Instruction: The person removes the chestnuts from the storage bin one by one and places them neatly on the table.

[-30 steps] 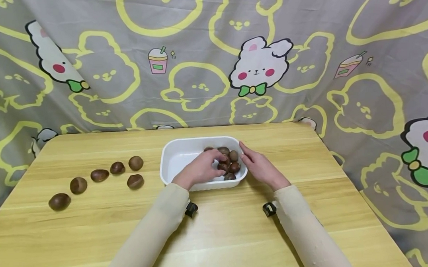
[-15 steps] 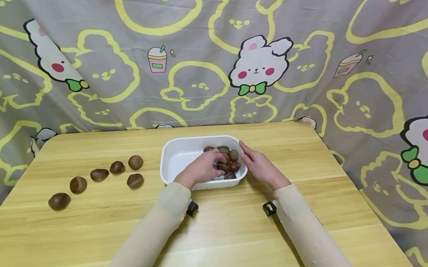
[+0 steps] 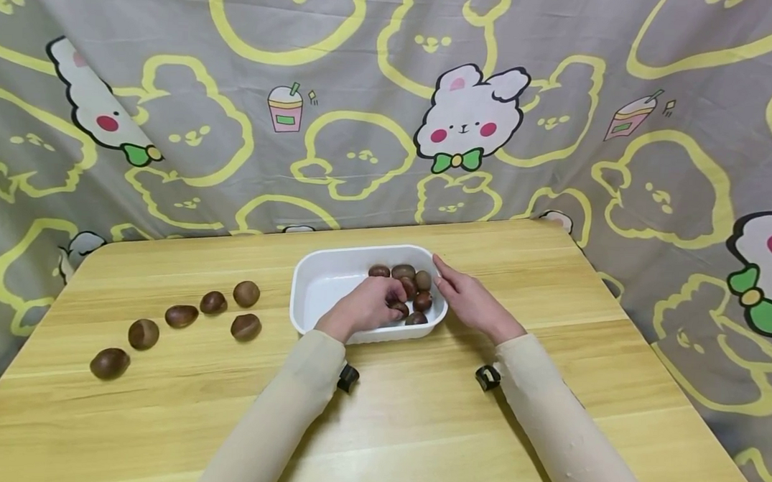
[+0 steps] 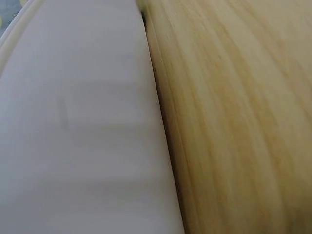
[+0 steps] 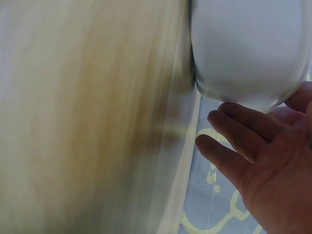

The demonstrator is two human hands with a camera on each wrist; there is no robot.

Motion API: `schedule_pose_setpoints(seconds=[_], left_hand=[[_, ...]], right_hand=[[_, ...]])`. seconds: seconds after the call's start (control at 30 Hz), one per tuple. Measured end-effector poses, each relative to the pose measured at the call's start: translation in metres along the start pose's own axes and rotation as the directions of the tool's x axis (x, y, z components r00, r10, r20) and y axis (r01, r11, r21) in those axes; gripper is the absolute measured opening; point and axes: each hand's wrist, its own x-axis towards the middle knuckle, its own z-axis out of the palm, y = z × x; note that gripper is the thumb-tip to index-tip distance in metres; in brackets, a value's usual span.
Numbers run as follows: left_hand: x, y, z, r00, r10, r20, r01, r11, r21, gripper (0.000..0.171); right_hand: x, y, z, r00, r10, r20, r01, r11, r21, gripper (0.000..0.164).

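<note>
A white plastic tray (image 3: 333, 256) stands on the table in the head view, with several brown chestnuts (image 3: 407, 288) gathered in its right half. My left hand (image 3: 365, 306) reaches over the near wall, its curled fingers and thumb around a chestnut (image 3: 399, 310) that they partly hide. Against the tray's right end lies my right hand (image 3: 470, 301), fingers straight and touching the outside. The right wrist view shows that hand's palm and fingers (image 5: 229, 156) beside the tray's end wall (image 5: 248, 53). In the left wrist view only the tray's side (image 4: 87, 117) and the table appear.
Several more chestnuts (image 3: 181, 316) lie on the wooden table (image 3: 410, 429) left of the tray, most of them in a slanting row. A patterned grey curtain (image 3: 367, 75) hangs behind the table and along its right side.
My left hand has shifted slightly within the tray and its fingers have curled closer around a chestnut near the near wall. My right hand and the chestnuts on the table have stayed put.
</note>
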Motion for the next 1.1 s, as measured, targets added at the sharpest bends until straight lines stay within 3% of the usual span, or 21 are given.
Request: schedule_pose_setpoints(seconds=[0.33, 0.57, 0.83, 1.1], left_hand=[[0.000, 0.000, -0.001, 1.000, -0.006, -0.021, 0.006, 1.000, 0.003, 0.014], [-0.009, 0.001, -0.009, 0.994, 0.002, -0.107, -0.007, 0.999, -0.041, 0.017], [-0.023, -0.002, -0.020, 0.971, 0.035, -0.236, -0.070, 0.988, -0.140, 0.017], [-0.032, -0.003, -0.040, 0.960, 0.041, -0.275, -0.097, 0.976, -0.194, 0.017]], right_hand=[[-0.002, -0.001, -0.001, 1.000, 0.002, 0.001, -0.002, 1.000, -0.002, 0.048], [0.001, -0.001, 0.000, 1.000, 0.013, 0.008, -0.013, 1.000, 0.000, 0.048], [0.001, -0.001, 0.000, 1.000, 0.012, 0.013, -0.012, 1.000, 0.007, 0.048], [0.000, -0.001, -0.001, 1.000, 0.020, 0.014, -0.020, 1.000, 0.006, 0.047]])
